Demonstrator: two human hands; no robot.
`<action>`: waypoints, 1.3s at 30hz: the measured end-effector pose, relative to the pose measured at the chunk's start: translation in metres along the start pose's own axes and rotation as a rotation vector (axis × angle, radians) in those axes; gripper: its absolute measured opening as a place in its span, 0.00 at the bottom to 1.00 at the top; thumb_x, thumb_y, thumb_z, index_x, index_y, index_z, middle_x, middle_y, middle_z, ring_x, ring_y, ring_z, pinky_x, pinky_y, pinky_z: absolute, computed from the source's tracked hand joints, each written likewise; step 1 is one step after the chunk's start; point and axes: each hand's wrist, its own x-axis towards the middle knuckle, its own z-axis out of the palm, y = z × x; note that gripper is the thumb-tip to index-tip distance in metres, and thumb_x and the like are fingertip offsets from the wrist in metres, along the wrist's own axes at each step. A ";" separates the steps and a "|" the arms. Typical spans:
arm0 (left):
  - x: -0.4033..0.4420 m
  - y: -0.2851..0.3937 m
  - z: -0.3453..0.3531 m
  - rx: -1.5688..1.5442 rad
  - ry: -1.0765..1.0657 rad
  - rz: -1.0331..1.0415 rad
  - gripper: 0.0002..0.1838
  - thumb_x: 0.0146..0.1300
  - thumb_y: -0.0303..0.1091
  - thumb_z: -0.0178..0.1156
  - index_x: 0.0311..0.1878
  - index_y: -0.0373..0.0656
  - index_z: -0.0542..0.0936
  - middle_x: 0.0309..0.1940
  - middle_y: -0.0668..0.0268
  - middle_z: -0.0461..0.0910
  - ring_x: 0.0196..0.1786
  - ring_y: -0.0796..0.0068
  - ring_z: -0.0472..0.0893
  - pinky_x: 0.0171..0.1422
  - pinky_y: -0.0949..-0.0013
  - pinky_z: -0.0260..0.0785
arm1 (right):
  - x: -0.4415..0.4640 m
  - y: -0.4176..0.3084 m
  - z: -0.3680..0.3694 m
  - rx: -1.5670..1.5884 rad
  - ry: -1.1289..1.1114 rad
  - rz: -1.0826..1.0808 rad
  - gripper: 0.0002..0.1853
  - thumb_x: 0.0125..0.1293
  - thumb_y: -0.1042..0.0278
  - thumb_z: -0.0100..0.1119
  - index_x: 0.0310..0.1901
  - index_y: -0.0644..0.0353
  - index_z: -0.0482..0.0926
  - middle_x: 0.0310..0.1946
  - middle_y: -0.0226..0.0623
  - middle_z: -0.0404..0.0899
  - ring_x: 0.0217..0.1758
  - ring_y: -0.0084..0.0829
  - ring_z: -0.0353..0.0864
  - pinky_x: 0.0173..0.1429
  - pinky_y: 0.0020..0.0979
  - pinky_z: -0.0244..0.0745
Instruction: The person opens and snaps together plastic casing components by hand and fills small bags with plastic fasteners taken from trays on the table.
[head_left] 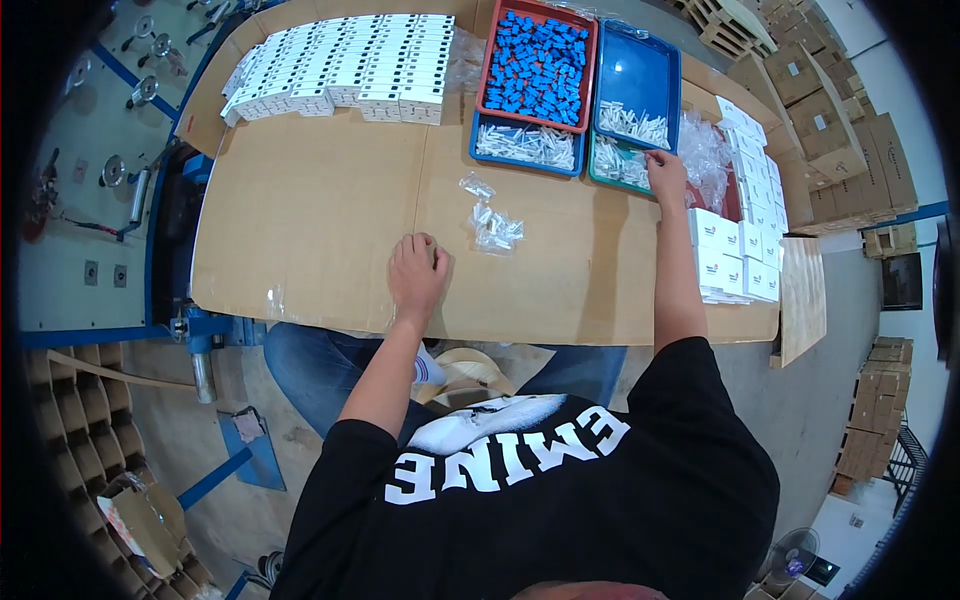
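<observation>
My left hand (418, 272) rests on the cardboard tabletop (310, 210), its fingers curled; whatever it may hold is too small to make out. To its right lie small clear plastic packets (495, 229) with white pieces inside. My right hand (667, 177) is at the right edge of a green tray (612, 180) of small white parts, fingers pinched together, their contents hidden. Just behind is a blue tray (636, 72) with white parts at its near end. A red tray (537, 66) of blue pieces overlaps another blue tray (527, 150) of white parts.
Rows of small white boxes (350, 65) stand at the back left. More white boxes (735, 250) are stacked at the right edge, beside crumpled clear plastic bags (705, 160). A metal frame with blue parts stands left of the table.
</observation>
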 end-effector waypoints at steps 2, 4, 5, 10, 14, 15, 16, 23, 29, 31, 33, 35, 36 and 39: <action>0.000 0.000 -0.001 -0.016 -0.001 0.001 0.12 0.63 0.38 0.65 0.45 0.43 0.77 0.40 0.59 0.78 0.48 0.56 0.80 0.53 0.54 0.72 | -0.003 -0.004 -0.003 0.022 0.046 -0.018 0.10 0.65 0.64 0.68 0.43 0.58 0.90 0.36 0.46 0.89 0.40 0.40 0.89 0.47 0.36 0.80; -0.001 0.000 -0.001 -0.019 -0.007 -0.001 0.12 0.63 0.38 0.64 0.45 0.43 0.77 0.40 0.59 0.78 0.47 0.56 0.80 0.53 0.54 0.72 | -0.005 -0.003 -0.004 0.045 0.090 -0.034 0.09 0.65 0.64 0.68 0.43 0.58 0.90 0.37 0.47 0.89 0.40 0.41 0.89 0.48 0.37 0.80; 0.000 0.000 -0.001 -0.021 -0.011 -0.003 0.12 0.62 0.38 0.64 0.45 0.43 0.77 0.40 0.60 0.78 0.47 0.56 0.80 0.53 0.54 0.72 | -0.005 0.000 -0.003 0.054 0.134 -0.037 0.09 0.65 0.63 0.68 0.42 0.58 0.90 0.36 0.46 0.89 0.37 0.41 0.88 0.47 0.37 0.80; -0.001 0.001 0.000 -0.024 0.010 0.013 0.12 0.63 0.38 0.64 0.44 0.43 0.77 0.40 0.60 0.78 0.47 0.56 0.79 0.51 0.53 0.72 | -0.002 0.028 -0.009 0.169 0.094 0.115 0.10 0.65 0.64 0.67 0.39 0.63 0.88 0.32 0.42 0.89 0.28 0.35 0.84 0.36 0.36 0.78; 0.000 0.002 0.000 -0.006 -0.003 0.010 0.12 0.63 0.38 0.64 0.44 0.43 0.77 0.40 0.60 0.77 0.47 0.56 0.79 0.51 0.53 0.71 | 0.008 0.047 -0.053 0.460 -0.083 0.570 0.09 0.65 0.71 0.63 0.42 0.67 0.85 0.32 0.36 0.87 0.30 0.25 0.84 0.28 0.26 0.76; 0.001 0.003 0.001 -0.010 -0.006 0.016 0.12 0.63 0.38 0.64 0.44 0.43 0.77 0.40 0.60 0.77 0.47 0.56 0.79 0.51 0.53 0.71 | 0.018 0.066 -0.059 0.643 0.089 0.554 0.11 0.65 0.73 0.62 0.46 0.69 0.83 0.35 0.40 0.87 0.32 0.29 0.87 0.28 0.28 0.79; 0.000 0.003 0.002 -0.005 -0.001 0.014 0.11 0.63 0.38 0.63 0.44 0.43 0.77 0.40 0.60 0.77 0.47 0.56 0.79 0.51 0.53 0.71 | 0.021 0.066 -0.064 0.823 0.261 0.532 0.14 0.65 0.75 0.61 0.51 0.70 0.81 0.37 0.45 0.86 0.34 0.33 0.90 0.29 0.31 0.82; -0.001 0.001 0.004 -0.009 -0.016 -0.003 0.12 0.63 0.38 0.64 0.44 0.43 0.77 0.40 0.59 0.77 0.47 0.55 0.79 0.52 0.53 0.72 | 0.001 0.044 -0.055 0.810 0.144 0.421 0.22 0.70 0.77 0.55 0.65 0.67 0.72 0.46 0.49 0.84 0.38 0.38 0.90 0.33 0.33 0.84; -0.001 0.000 0.003 -0.023 0.004 0.000 0.12 0.62 0.38 0.64 0.44 0.43 0.77 0.41 0.59 0.78 0.48 0.55 0.80 0.53 0.53 0.72 | -0.132 -0.062 0.047 0.495 -0.408 -0.032 0.13 0.68 0.76 0.59 0.53 0.60 0.84 0.45 0.37 0.88 0.44 0.30 0.88 0.47 0.31 0.83; -0.001 0.000 0.002 -0.030 -0.007 -0.001 0.12 0.62 0.38 0.64 0.44 0.43 0.77 0.41 0.59 0.78 0.48 0.55 0.80 0.53 0.52 0.72 | -0.166 -0.088 0.070 0.429 -0.483 -0.206 0.16 0.64 0.76 0.62 0.53 0.58 0.84 0.53 0.38 0.85 0.53 0.36 0.85 0.58 0.35 0.80; -0.001 0.000 0.004 -0.021 -0.007 -0.006 0.12 0.62 0.38 0.64 0.44 0.43 0.77 0.41 0.59 0.78 0.48 0.55 0.80 0.53 0.53 0.72 | -0.184 -0.108 0.080 0.469 -0.536 -0.270 0.17 0.62 0.75 0.63 0.53 0.56 0.84 0.58 0.39 0.82 0.59 0.40 0.82 0.64 0.38 0.77; -0.002 -0.001 0.004 -0.016 -0.002 -0.001 0.12 0.62 0.38 0.64 0.44 0.43 0.77 0.41 0.59 0.78 0.48 0.55 0.80 0.53 0.53 0.72 | -0.193 -0.123 0.082 0.258 -0.455 -0.445 0.17 0.59 0.73 0.65 0.51 0.54 0.84 0.66 0.36 0.77 0.65 0.42 0.76 0.69 0.41 0.71; -0.002 -0.001 0.005 -0.019 0.002 0.003 0.12 0.62 0.38 0.64 0.44 0.43 0.77 0.41 0.59 0.78 0.48 0.55 0.80 0.53 0.53 0.72 | -0.194 -0.127 0.084 0.260 -0.451 -0.447 0.17 0.59 0.73 0.65 0.51 0.54 0.84 0.66 0.36 0.77 0.65 0.42 0.76 0.69 0.41 0.71; -0.002 0.001 0.004 -0.029 0.008 -0.002 0.12 0.62 0.38 0.64 0.44 0.44 0.77 0.40 0.59 0.78 0.48 0.55 0.79 0.53 0.53 0.72 | -0.200 -0.132 0.085 0.201 -0.452 -0.462 0.16 0.58 0.69 0.68 0.50 0.53 0.84 0.66 0.33 0.78 0.67 0.40 0.75 0.69 0.42 0.68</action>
